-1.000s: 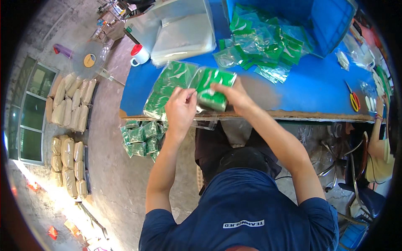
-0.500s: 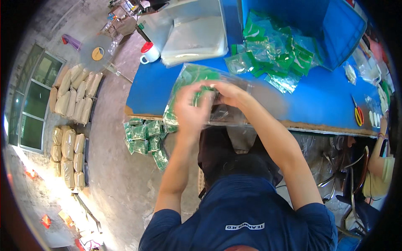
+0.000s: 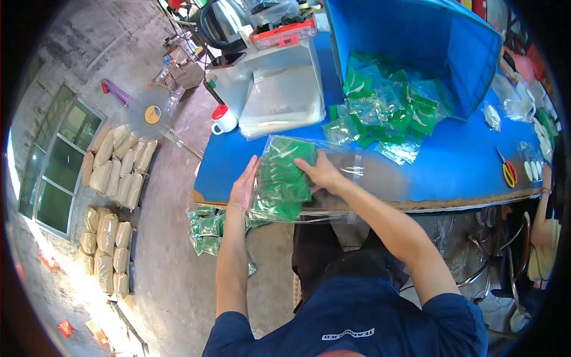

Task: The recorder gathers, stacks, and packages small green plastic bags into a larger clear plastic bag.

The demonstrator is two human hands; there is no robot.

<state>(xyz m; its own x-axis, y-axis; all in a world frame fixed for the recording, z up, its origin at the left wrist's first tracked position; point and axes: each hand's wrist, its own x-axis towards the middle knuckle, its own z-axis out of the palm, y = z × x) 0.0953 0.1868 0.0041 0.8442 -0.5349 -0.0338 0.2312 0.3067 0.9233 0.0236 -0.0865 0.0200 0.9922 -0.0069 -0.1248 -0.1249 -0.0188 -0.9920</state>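
At the near edge of the blue table (image 3: 452, 172), two hands work a clear bag of green packets.

Left hand (image 3: 245, 185) lies flat, fingers straight and together, pressed against the left side of the clear plastic bag (image 3: 297, 178); right hand (image 3: 321, 172) is inside the bag's mouth, fingers curled around the stack of green packets (image 3: 282, 178), which sits between the two hands. Below the left fingers, more green packets (image 3: 208, 225) lie on the floor. Beyond the right fingertips, a heap of loose packets (image 3: 386, 113) spills from a blue bin (image 3: 416, 41); a white mug (image 3: 225, 121) stands past the left fingertips. Scissors (image 3: 509, 171) lie well to the right.
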